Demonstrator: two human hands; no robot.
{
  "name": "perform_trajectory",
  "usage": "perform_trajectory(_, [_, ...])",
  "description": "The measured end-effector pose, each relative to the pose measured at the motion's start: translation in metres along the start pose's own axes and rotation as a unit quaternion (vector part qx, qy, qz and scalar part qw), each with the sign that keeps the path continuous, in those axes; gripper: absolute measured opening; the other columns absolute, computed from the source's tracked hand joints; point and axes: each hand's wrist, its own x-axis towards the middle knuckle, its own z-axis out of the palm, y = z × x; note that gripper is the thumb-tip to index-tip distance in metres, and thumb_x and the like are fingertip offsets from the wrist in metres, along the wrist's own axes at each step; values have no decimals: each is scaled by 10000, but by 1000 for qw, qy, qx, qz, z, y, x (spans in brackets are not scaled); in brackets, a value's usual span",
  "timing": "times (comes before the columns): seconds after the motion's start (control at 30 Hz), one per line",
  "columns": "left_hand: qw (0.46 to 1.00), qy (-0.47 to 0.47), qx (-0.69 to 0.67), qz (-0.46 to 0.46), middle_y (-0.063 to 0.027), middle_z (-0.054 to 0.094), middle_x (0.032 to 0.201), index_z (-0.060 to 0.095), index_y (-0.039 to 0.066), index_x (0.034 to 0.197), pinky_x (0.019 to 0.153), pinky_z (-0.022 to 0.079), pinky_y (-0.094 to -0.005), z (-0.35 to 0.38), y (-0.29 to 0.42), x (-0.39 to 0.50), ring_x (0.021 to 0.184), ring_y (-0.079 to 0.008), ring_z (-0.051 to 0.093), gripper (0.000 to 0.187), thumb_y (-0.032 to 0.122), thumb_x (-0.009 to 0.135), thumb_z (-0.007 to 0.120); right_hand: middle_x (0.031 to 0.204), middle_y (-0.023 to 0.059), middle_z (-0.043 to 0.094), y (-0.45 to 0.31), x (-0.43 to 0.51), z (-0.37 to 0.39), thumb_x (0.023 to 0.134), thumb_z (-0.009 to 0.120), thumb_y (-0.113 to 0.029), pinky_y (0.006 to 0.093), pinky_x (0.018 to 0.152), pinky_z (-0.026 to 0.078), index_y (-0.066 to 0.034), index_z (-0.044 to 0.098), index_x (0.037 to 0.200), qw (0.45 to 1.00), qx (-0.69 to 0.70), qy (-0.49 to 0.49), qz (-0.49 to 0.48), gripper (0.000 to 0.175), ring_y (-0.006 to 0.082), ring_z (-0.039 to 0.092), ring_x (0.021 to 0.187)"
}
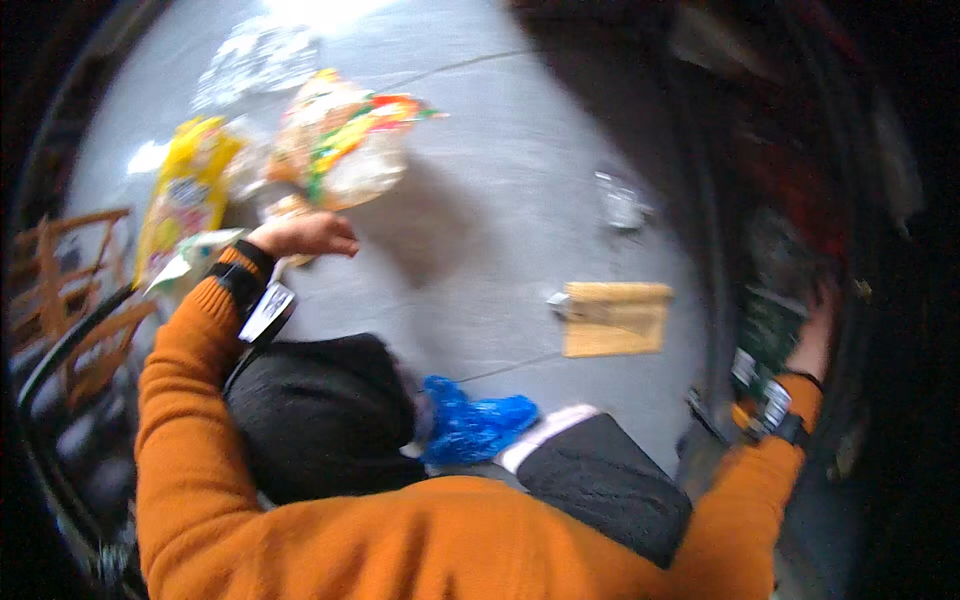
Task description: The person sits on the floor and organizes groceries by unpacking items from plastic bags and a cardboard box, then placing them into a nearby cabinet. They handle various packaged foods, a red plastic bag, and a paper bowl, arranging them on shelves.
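Observation:
My left hand [311, 234] is at the lower edge of a colourful printed plastic bag [360, 154], fingers pointing right. Blur hides whether it grips the bag. Just left of it stands a yellow printed plastic package [184, 199], with a white and green wrapper [196, 259] by my wrist. Far to the right, my right hand [819, 319] reaches into a dark, blurred area beside a dark green printed item [769, 330]. Its fingers are lost in shadow, so any hold on something cannot be made out.
A padded yellow-brown envelope [619, 321] lies on the grey floor [495, 225], with a small clear plastic piece [621, 201] beyond. Crumpled clear plastic [259, 64] lies at the back left. Blue plastic [476, 424] is between my legs. A wooden crate-like frame [82, 277] stands at left.

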Motion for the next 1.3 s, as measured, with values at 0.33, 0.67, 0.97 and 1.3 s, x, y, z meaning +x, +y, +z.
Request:
perform_trajectory(0.33, [819,490,-123,-271,-139,683,851,680,21,909,743,509,-375,109,-141,-83,806,-267,661,297,292,789,674,1163,137,595,-77,-96,66,855,533,-36,349,1000,384,-13,593,1168,936,-6,-22,-352,320,258,516,1155])
perform_trajectory(0.67, [633,550,-521,-157,-214,522,1210,102,-81,1412,826,510,-336,98,-147,14,985,-241,598,1079,225,670,823,1219,84,561,-176,-366,116,807,496,66,250,785,474,-47,604,1101,770,151,-526,-327,333,188,550,1093])
perform_trajectory(0.97, [688,409,-598,-27,-4,640,905,636,54,1079,653,463,-255,107,-125,36,764,-98,579,297,188,817,670,971,86,636,-191,-436,114,848,542,20,262,737,500,-10,637,995,726,142,-629,-237,178,161,622,879])
perform_trajectory(1.3, [958,-17,-266,106,-49,689,842,687,31,984,771,475,-307,81,-32,31,805,-128,593,260,173,772,739,1322,134,468,-275,-524,100,709,724,-88,356,827,522,-91,427,1334,664,148,-591,-433,692,259,516,1154])
